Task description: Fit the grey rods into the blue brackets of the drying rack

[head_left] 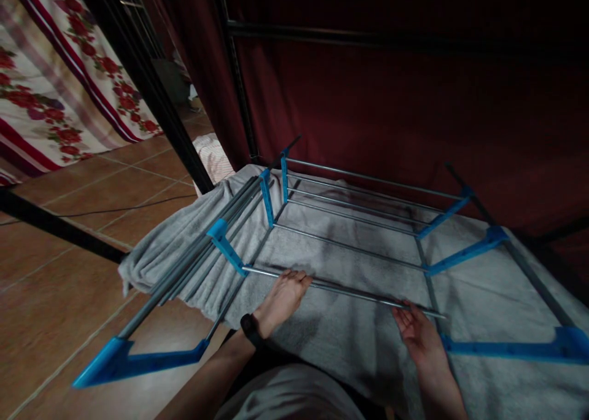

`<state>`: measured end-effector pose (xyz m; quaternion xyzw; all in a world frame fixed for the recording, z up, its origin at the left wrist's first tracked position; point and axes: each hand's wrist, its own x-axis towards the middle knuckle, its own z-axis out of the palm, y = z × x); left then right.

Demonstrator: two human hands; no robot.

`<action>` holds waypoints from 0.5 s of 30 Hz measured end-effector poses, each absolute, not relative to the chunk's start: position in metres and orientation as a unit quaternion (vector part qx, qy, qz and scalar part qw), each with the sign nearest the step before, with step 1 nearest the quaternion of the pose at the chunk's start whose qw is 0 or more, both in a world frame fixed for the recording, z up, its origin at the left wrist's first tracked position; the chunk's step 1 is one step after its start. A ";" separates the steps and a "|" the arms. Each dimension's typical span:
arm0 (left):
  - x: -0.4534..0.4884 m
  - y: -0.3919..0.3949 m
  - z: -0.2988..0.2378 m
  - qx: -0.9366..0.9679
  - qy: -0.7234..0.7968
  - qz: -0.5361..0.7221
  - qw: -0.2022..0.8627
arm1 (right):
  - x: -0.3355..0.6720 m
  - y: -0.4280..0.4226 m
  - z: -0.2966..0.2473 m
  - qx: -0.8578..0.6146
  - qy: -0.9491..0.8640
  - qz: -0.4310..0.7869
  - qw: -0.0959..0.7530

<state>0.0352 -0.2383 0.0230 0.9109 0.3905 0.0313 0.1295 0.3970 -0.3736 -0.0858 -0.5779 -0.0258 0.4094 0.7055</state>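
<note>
Your rod, a slim silvery one, lies crosswise just ahead of your lap, at the near side of a half-built rack. Its left end meets the foot of a blue bracket; its right end reaches past a grey tube and stops near the tip of another bracket, though you can't tell from here whether the two touch. Your left hand is closed over the rod from above, toward its left end, fingers bent around it. Your right hand is palm up near the other end, fingers half curled at and below the rod; whether they are clamped on it, you can't tell. You wear a dark watch on your left wrist, its face too dark to read.

Beyond the rod, more thin rods span the rack between blue brackets on both sides. A bundle of grey tubes slants along the left. Everything rests on a rumpled grey blanket. Behind it hangs a dark red curtain; to the left you have a black post, a striped cloth, a cable on the tiled floor and a floral curtain.
</note>
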 end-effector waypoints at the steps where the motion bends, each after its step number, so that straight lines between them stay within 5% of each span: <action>1: 0.035 -0.237 0.022 0.911 0.391 0.033 0.129 | 0.397 -0.373 -0.085 -0.572 -0.020 0.413 0.709; 15: 0.028 -0.238 -0.002 0.907 0.391 0.000 0.154 | 0.386 -0.385 -0.079 -0.584 -0.060 0.402 0.703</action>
